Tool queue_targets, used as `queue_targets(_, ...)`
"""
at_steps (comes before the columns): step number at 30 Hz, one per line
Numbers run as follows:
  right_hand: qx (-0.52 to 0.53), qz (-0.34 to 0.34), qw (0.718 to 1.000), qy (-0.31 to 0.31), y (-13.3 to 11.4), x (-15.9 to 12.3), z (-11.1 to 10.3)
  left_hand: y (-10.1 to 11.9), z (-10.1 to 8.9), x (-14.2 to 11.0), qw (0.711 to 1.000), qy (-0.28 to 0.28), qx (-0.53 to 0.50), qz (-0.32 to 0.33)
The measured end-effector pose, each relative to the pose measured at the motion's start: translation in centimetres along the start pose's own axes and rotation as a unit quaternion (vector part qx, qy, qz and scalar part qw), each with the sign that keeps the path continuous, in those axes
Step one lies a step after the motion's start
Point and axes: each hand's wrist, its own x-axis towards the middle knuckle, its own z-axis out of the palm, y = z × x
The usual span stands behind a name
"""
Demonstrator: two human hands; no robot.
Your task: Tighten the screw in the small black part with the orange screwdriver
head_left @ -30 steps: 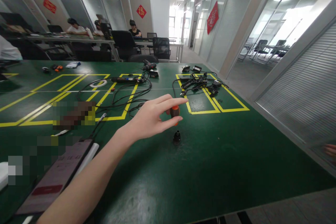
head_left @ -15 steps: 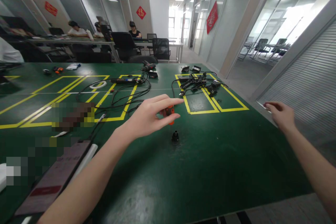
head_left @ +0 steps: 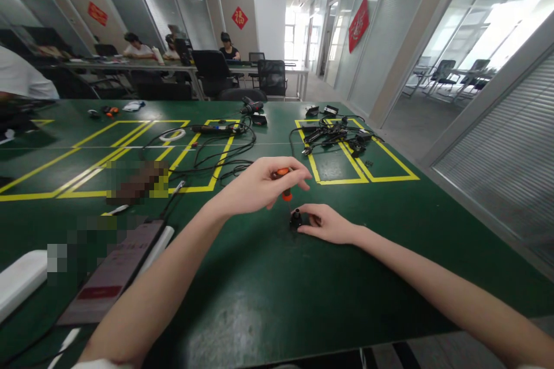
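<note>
My left hand (head_left: 266,184) is closed around a screwdriver (head_left: 287,194) with an orange and black handle. Its thin shaft points down beside a small black part (head_left: 296,219) with a short upright stem, which stands on the green table. From the right, my right hand (head_left: 326,223) holds this part between thumb and forefinger, low at the tabletop. The screwdriver's tip is too small to make out, so whether it touches the part cannot be told.
Black cables and parts (head_left: 329,137) lie within yellow tape at the back right. A power drill (head_left: 251,105) is farther back. On the left are a phone (head_left: 115,271), a white box (head_left: 23,277) and a cable tangle (head_left: 225,147). People sit at a far desk.
My right hand has come in from the right edge and taken hold of the small black part. My left hand has turned the screwdriver so its shaft points down at the part.
</note>
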Motion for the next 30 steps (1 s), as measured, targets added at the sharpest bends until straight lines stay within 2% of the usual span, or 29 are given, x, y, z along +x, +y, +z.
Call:
queue_targets(4,-0.006,-0.007,1.000,0.019,0.5,-0.1,0.3,-1.0,-0.7,0.6,0.986,-0.022,-0.154,-0.066)
queue_targets(7,-0.014,-0.020,1.000,0.019,0.5,-0.2,0.4,-2.0,-1.1,1.1,0.937,-0.076,-0.325,-0.108)
queue_targets(9,-0.010,-0.023,1.000,0.016,0.4,-0.2,0.4,-2.5,-1.2,1.3,0.914,-0.086,-0.375,-0.128)
queue_targets(12,-0.012,-0.027,0.999,0.013,0.4,-0.3,0.4,-2.7,-1.1,1.4,0.913,-0.062,-0.381,-0.132)
queue_targets(16,-0.022,-0.029,0.999,0.013,0.4,-0.4,0.5,-2.4,-1.0,1.0,0.936,-0.025,-0.337,-0.104)
queue_targets(20,-0.032,-0.035,0.999,0.013,0.3,-0.4,0.4,-2.1,-1.1,0.7,0.953,-0.026,-0.287,-0.094)
queue_targets(24,-0.032,-0.039,0.999,0.008,0.2,-0.5,0.4,-2.4,-1.3,0.8,0.930,-0.039,-0.339,-0.138)
queue_targets(27,-0.026,-0.034,0.999,0.008,0.2,-0.6,0.4,-2.9,-1.7,0.9,0.904,-0.083,-0.395,-0.141)
queue_targets(30,-0.017,-0.029,0.999,0.005,0.2,-0.6,0.4,-3.3,-2.3,0.9,0.905,-0.098,-0.393,-0.127)
